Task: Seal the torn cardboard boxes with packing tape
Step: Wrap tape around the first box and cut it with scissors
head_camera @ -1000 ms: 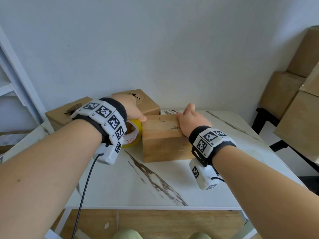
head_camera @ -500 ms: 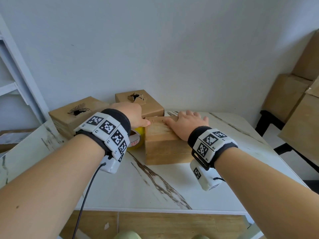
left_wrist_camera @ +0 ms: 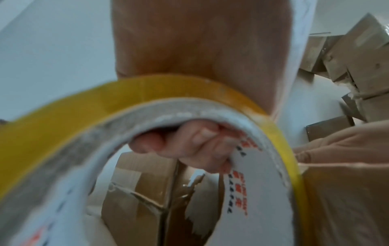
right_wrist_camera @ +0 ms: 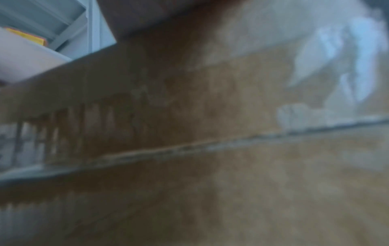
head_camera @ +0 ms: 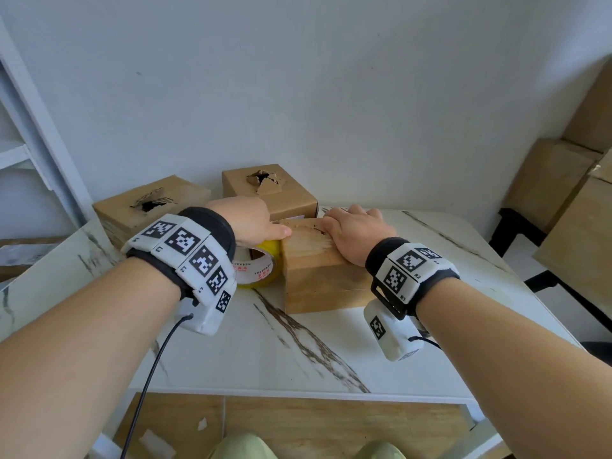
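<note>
A brown cardboard box (head_camera: 318, 276) stands in the middle of the white marble table (head_camera: 265, 352). My right hand (head_camera: 354, 230) lies flat on its top with straight fingers. My left hand (head_camera: 251, 223) grips a yellow roll of packing tape (head_camera: 261, 270) held against the box's left side. In the left wrist view its fingers (left_wrist_camera: 197, 148) curl through the white core of the tape roll (left_wrist_camera: 147, 93). The right wrist view is blurred and filled by the cardboard box (right_wrist_camera: 231, 166).
Two more boxes with ragged holes in their tops stand behind, one at the back left (head_camera: 149, 207) and one at the back centre (head_camera: 268, 190). Stacked cartons (head_camera: 563, 193) fill the right side. A white shelf frame (head_camera: 29, 127) rises at the left.
My right hand slid from the box's right part toward its far left top and flattened there. The left hand with the tape stayed against the box's left side.
</note>
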The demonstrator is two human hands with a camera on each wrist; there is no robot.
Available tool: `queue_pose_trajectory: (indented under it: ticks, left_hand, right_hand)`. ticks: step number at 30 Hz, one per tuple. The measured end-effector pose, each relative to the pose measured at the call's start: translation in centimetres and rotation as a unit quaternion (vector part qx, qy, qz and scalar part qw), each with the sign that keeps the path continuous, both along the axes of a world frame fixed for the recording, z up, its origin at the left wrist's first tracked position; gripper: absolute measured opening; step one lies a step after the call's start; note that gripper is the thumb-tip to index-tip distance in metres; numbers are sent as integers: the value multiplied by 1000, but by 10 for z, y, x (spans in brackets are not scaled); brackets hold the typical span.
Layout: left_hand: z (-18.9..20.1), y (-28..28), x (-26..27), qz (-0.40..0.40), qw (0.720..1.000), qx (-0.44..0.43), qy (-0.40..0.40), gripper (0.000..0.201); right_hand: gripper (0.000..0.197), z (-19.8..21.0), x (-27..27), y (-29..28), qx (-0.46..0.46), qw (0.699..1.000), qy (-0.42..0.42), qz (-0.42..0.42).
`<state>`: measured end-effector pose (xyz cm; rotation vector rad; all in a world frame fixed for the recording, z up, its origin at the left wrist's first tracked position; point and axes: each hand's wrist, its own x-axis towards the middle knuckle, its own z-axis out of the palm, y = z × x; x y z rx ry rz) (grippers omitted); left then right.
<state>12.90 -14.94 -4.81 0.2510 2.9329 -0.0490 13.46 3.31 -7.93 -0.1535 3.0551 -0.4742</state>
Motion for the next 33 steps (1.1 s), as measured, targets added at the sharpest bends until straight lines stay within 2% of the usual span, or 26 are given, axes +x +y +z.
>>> queue_pose_trajectory:
  ticks: [3, 6, 8, 13, 16, 18, 24, 27, 29, 33]
  left_hand:
    - [-6, -4, 4, 1, 998, 54, -15, 55]
    - [-13, -15, 6, 20, 988, 142, -58, 57]
    - [-14, -19, 8, 25, 983, 169, -74, 63]
    - [-11, -16, 6, 13, 985, 153, -84, 56]
    - [-12, -17, 4, 10, 986, 143, -90, 57]
    - [-14, -18, 3, 8, 986, 141, -89, 57]
    - [-14, -23, 1, -4, 981, 161, -104, 59]
    - [-12, -26, 2, -3, 979, 169, -117, 48]
    - [-6, -29, 3, -4, 980, 165, -110, 44]
    - [7, -37, 2, 1, 981, 177, -85, 49]
  right_hand:
    - [40, 4, 0, 3, -9, 1000, -7, 15]
    - [39, 2, -4, 7, -18, 999, 19, 26]
    - [39, 0, -5, 8, -25, 999, 31, 23]
    - [40, 0, -3, 6, 27, 999, 40, 4]
    - [64, -2, 2, -6, 103, 994, 35, 8]
    - [74, -2, 4, -16, 116, 992, 25, 37]
    - [63, -4, 1, -16, 113, 992, 9, 49]
    - [56, -5, -1, -14, 108, 993, 21, 50]
    - [53, -6, -1, -12, 99, 993, 27, 53]
    - [53, -6, 2, -9, 86, 994, 33, 58]
